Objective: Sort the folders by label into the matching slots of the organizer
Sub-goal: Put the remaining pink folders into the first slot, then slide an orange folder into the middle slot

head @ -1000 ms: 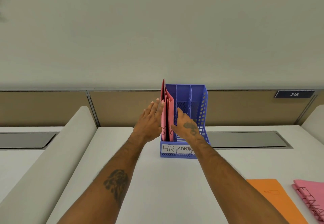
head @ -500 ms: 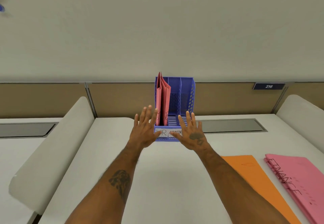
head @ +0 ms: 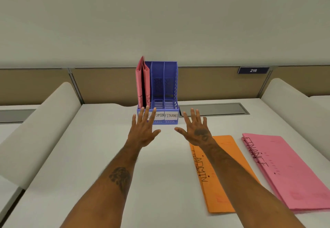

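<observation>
Left hand (head: pixel 142 131) and right hand (head: pixel 196 129) spread, empty; organizer (head: pixel 171 92) at 12 o'clock holds red folders (head: pixel 142 83) leftmost.

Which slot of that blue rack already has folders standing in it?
The leftmost slot: two reddish-pink folders stand upright there. The ADMIN slot and FINANCE slot are empty.

— What is seen behind the desk (head: pixel 92 156)?
— A tan partition (head: pixel 205 83) is seen, with a dark plate (head: pixel 253 70) marked 216 fixed on it.
— And in the desk?
— A grey hatch (head: pixel 212 109) is set in it.
</observation>
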The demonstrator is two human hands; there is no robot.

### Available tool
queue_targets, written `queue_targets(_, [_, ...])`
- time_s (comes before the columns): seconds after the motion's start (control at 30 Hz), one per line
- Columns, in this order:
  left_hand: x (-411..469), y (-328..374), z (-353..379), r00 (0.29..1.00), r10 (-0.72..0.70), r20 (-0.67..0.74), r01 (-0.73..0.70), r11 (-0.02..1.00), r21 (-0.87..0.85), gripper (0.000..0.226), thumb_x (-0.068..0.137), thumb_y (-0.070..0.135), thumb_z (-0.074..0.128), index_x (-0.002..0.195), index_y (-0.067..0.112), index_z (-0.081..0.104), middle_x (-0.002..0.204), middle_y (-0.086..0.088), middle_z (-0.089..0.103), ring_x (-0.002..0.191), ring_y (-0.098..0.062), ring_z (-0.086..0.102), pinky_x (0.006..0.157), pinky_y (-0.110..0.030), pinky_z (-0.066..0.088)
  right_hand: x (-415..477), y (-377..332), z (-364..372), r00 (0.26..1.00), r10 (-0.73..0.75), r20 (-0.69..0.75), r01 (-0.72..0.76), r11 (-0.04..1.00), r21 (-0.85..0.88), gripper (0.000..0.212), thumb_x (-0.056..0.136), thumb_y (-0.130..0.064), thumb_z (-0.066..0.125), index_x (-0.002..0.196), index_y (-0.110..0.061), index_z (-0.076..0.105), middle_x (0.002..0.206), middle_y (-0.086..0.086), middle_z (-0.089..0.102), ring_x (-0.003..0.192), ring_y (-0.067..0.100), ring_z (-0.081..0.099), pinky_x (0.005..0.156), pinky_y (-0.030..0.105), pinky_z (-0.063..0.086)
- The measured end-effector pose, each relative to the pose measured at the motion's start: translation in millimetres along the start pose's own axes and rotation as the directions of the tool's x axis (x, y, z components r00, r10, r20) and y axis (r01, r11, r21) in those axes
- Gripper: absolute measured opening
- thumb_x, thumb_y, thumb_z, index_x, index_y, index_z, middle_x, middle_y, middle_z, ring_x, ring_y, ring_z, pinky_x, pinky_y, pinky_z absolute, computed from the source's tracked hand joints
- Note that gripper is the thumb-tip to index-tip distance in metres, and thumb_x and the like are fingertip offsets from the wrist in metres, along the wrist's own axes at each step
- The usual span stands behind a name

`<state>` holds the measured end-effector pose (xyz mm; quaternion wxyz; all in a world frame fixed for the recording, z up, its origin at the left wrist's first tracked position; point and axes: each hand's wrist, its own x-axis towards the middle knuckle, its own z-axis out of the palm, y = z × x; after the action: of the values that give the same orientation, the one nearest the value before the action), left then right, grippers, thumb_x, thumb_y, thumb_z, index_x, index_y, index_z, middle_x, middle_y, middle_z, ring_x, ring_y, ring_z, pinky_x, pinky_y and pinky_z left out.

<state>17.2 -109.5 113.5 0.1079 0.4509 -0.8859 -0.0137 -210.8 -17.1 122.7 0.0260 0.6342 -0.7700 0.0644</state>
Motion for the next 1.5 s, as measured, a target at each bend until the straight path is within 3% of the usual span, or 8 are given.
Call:
queue_targets(0.37, [-33,138,66,0.990,-0.024,0.139,0.030,0.999,-0.043,0.088,0.095,0.065,0.034,0.153,0.025,-0.018,0.162,-0.006,-0.022,0.150,-0.026,-0.019,0.122,-0.052,0.000,-82,122,37,0.986,0.042,0.159,-0.050,0.998,0.048,0.093,0.080,-0.077,0.006,0.154,-0.021,0.001,0.161,0.013,-0.009,0.148,0.031,-0.012,0.115,0.057,0.005])
queue_targets(0.53, [-46,176,98,0.977,-0.001,0.212,0.017,0.997,-0.072,0.098,0.072,0.086,-0.003,0.149,0.028,-0.025,0.156,-0.003,-0.030,0.142,-0.020,-0.029,0.119,-0.047,-0.004,-117,165,57,0.970,0.120,0.213,-0.131,0.991,0.038,0.109,0.067,-0.084,-0.014,0.154,-0.021,0.002,0.161,0.014,-0.008,0.148,0.032,-0.009,0.115,0.057,0.011])
queue_targets(0.63, [-52,191,113,0.964,0.008,0.266,0.017,0.996,-0.091,0.094,0.075,0.084,0.002,0.146,0.030,-0.028,0.155,-0.002,-0.031,0.141,-0.018,-0.029,0.120,-0.050,-0.001,-130,181,66,0.953,0.149,0.263,-0.158,0.987,0.015,0.109,0.066,-0.082,-0.015,0.154,-0.021,0.001,0.161,0.014,-0.007,0.148,0.032,-0.008,0.114,0.057,0.014])
queue_targets(0.83, [-53,212,127,0.949,-0.019,0.314,0.059,0.991,-0.117,0.091,0.095,0.066,0.034,0.153,0.019,-0.019,0.163,-0.007,-0.020,0.151,-0.025,-0.014,0.121,-0.049,0.002,-135,199,80,0.920,0.217,0.327,-0.258,0.962,0.088,0.087,0.087,-0.074,0.019,0.154,-0.022,0.001,0.161,0.011,-0.008,0.149,0.030,-0.004,0.113,0.056,0.023])
queue_targets(1.1, [-59,227,144,0.899,-0.125,0.419,0.196,0.972,-0.131,0.098,0.093,0.063,0.043,0.155,0.011,-0.013,0.163,-0.011,-0.017,0.151,-0.029,-0.008,0.120,-0.051,0.008,-139,215,103,0.836,0.285,0.469,-0.382,0.916,0.124,0.084,0.089,-0.074,0.022,0.153,-0.021,0.015,0.162,0.012,0.000,0.148,0.032,0.005,0.113,0.056,0.024])
queue_targets(1.2, [-58,234,152,0.847,-0.234,0.477,0.353,0.919,-0.176,0.103,0.091,0.064,0.049,0.155,0.008,-0.008,0.163,-0.013,-0.016,0.151,-0.032,-0.007,0.119,-0.054,0.011,-144,219,107,0.807,0.310,0.503,-0.429,0.893,0.137,0.080,0.090,-0.073,0.024,0.150,-0.020,0.021,0.160,0.016,0.004,0.146,0.034,0.012,0.111,0.056,0.027])
queue_targets(1.3, [-54,241,156,0.754,-0.347,0.557,0.548,0.800,-0.245,0.103,0.086,0.061,0.059,0.155,0.008,0.004,0.163,-0.016,-0.009,0.151,-0.034,-0.005,0.119,-0.056,0.016,-146,220,110,0.803,0.343,0.487,-0.464,0.873,0.149,0.079,0.090,-0.072,0.023,0.147,-0.018,0.028,0.158,0.019,0.014,0.143,0.035,0.020,0.108,0.054,0.033])
queue_targets(1.5, [-45,252,157,0.745,-0.356,0.564,0.608,0.711,-0.354,0.104,0.082,0.055,0.068,0.155,0.011,0.009,0.163,-0.015,-0.004,0.150,-0.034,-0.004,0.118,-0.055,0.015,-136,221,105,0.782,0.464,0.415,-0.613,0.692,0.381,0.080,0.088,-0.075,0.027,0.143,-0.018,0.039,0.147,0.012,0.040,0.135,0.032,0.035,0.106,0.049,0.035])
